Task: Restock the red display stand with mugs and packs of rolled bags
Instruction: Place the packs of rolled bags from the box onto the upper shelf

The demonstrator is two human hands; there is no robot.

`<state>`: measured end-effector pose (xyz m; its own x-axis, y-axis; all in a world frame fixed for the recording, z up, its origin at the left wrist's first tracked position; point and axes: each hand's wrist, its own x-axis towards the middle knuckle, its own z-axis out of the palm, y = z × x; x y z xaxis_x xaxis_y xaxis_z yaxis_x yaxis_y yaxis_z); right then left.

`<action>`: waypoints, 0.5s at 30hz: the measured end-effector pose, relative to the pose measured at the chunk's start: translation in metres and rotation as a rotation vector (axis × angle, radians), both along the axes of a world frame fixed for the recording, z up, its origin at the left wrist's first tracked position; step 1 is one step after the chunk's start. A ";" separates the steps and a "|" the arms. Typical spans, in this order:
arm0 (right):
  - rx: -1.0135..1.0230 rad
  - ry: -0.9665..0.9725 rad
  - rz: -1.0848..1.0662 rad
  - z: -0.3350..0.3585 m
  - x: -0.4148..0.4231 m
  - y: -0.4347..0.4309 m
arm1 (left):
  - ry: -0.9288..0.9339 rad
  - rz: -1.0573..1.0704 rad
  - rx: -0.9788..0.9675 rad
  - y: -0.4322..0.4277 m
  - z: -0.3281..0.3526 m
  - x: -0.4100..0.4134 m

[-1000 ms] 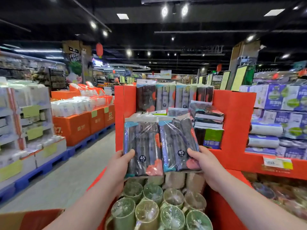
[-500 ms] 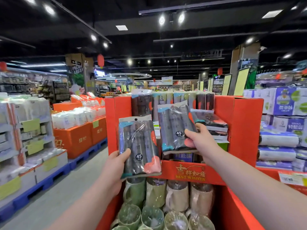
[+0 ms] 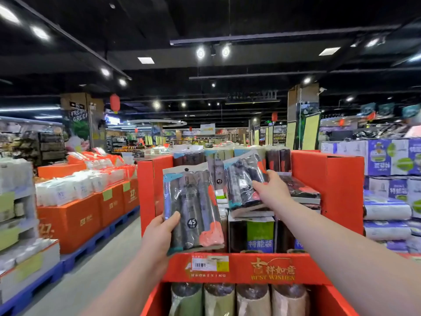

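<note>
Supermarket aisle under a dark ceiling with spotlights (image 3: 200, 52). Orange boxes (image 3: 68, 221) topped with white packs stand on blue pallets (image 3: 91, 246) at left, and blue-and-white cartons (image 3: 387, 157) are stacked at right. At centre is the red display stand (image 3: 328, 185), with two tiers.

The left hand (image 3: 159, 233) grips the lower left edge of a pack of rolled bags (image 3: 193, 208), thumb across the front and fingers behind. This left pack is upright, marked "45", and held in the air in front of the stand's upper tier, above the front lip (image 3: 241, 270).

The right hand (image 3: 271, 190), reaching further in, clamps the lower right corner of a second pack (image 3: 241, 179). That pack is tilted and held over the upper tier, just left of a flat pile of packs (image 3: 300, 190).

More packs stand upright in a row (image 3: 189, 155) along the back of the tier. A price label (image 3: 209, 262) is fixed to the front lip.

In the lower tier, film-wrapped mugs (image 3: 218, 299), green and beige, stand side by side beneath the lip.
</note>
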<state>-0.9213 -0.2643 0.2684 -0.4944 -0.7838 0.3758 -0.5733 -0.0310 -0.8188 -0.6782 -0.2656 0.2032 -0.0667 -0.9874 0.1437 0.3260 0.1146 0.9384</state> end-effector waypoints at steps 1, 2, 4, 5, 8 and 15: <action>0.011 0.075 -0.042 0.002 0.001 -0.002 | -0.007 -0.013 -0.009 -0.003 0.001 0.001; 0.031 0.154 -0.088 0.004 0.002 -0.005 | -0.010 -0.025 -0.019 -0.005 0.002 0.001; 0.108 0.270 -0.173 0.005 0.003 -0.010 | -0.012 -0.052 -0.027 -0.009 0.002 0.001; 0.163 0.318 -0.215 0.005 0.005 -0.011 | -0.011 -0.063 -0.025 -0.010 0.003 0.002; 0.311 0.431 -0.304 0.005 0.008 -0.013 | 0.005 -0.085 -0.004 -0.016 0.004 0.003; 0.122 0.793 -0.073 -0.002 0.012 0.002 | 0.012 -0.122 -0.009 -0.025 0.004 0.007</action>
<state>-0.9094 -0.2627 0.2663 -0.1675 -0.8179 0.5504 -0.9825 0.0922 -0.1620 -0.6714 -0.2910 0.2076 -0.1842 -0.9708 0.1539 0.3489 0.0818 0.9336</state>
